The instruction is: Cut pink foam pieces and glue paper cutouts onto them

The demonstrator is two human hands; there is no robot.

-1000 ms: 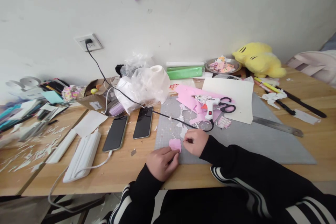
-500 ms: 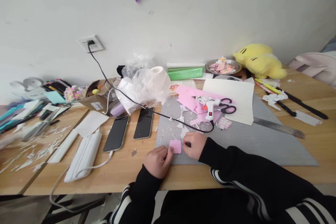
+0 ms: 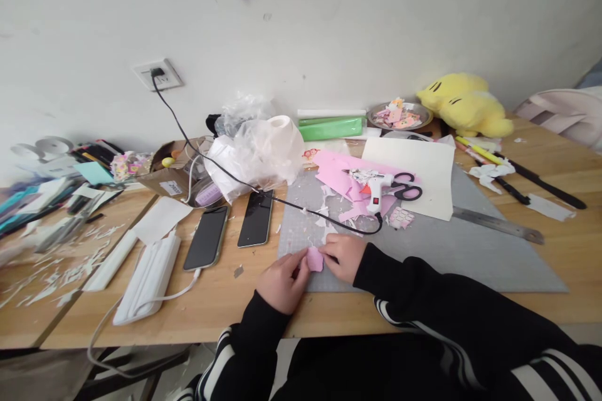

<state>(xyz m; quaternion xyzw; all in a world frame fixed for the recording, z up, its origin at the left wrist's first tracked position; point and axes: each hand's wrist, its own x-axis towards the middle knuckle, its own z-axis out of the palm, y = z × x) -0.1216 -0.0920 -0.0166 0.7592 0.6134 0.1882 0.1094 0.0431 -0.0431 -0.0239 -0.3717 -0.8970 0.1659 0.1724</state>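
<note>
A small pink paper piece (image 3: 314, 259) lies at the near left corner of the grey cutting mat (image 3: 461, 250). My left hand (image 3: 281, 279) pinches its left edge with fingers closed. My right hand (image 3: 344, 255) presses and grips its right edge, fingers curled over it. Both sleeves are black with white stripes. Behind my hands a white hot glue gun (image 3: 376, 190) rests on pink paper scraps (image 3: 338, 177), its black cord (image 3: 263, 193) running to the wall socket (image 3: 157, 75). Black-handled scissors (image 3: 405, 186) lie beside the glue gun.
Two phones (image 3: 207, 238) (image 3: 255, 218) lie left of the mat, with white foam strips (image 3: 145, 279) further left. A steel ruler (image 3: 498, 224), cream paper sheet (image 3: 414, 177), plastic bags (image 3: 256, 150), green roll (image 3: 332, 128), yellow plush (image 3: 463, 105) and pens (image 3: 540, 183) crowd the back and right.
My hands have drawn closer together over the pink piece, which now looks folded or lifted between my fingers instead of lying flat.
</note>
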